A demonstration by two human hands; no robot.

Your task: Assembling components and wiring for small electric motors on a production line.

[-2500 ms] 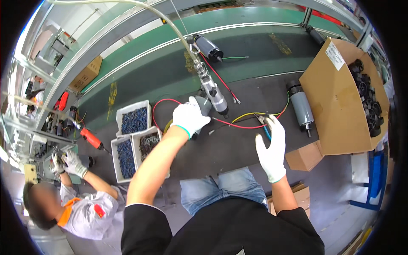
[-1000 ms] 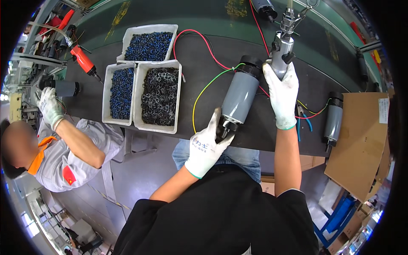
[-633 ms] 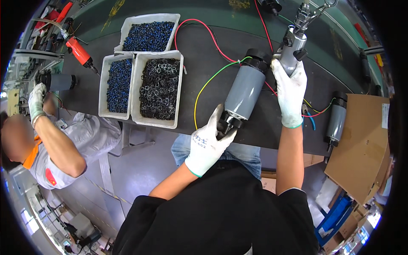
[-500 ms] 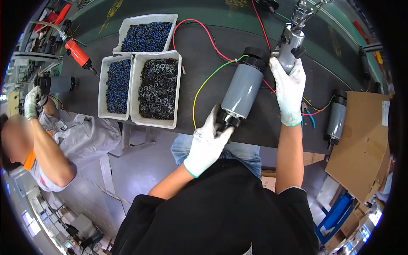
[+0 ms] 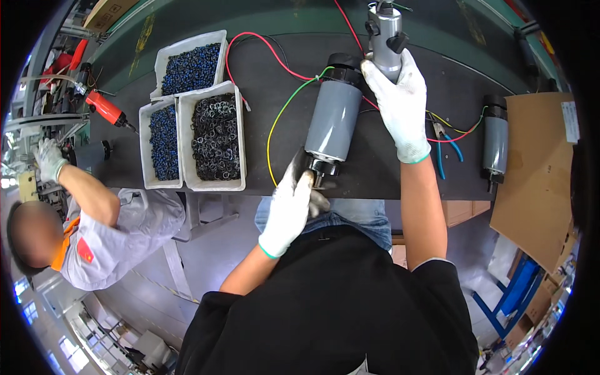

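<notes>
Three white bins sit in the upper left of the frame on the dark table (image 5: 275, 94). The top bin (image 5: 190, 65) and the thin bin (image 5: 164, 150) hold small blue bits. The big bin (image 5: 215, 140) holds dark rings.

In the middle lies a gray motor (image 5: 334, 119), tilted, with a black cap at its top end. The left hand (image 5: 292, 206), in a white glove, is curled around the motor's bottom end near the table edge. The right hand (image 5: 400, 106), also gloved, is closed around a silver tool (image 5: 384, 37) at the top of the frame. The tool's top is cut off. Red, green and yellow wires run from the motor.

A second gray motor (image 5: 495, 140) lies to the right. A brown cardboard box (image 5: 537, 175) fills the right side, with a white label at its top corner. At the left edge another person (image 5: 100, 225) works, partly cut off.
</notes>
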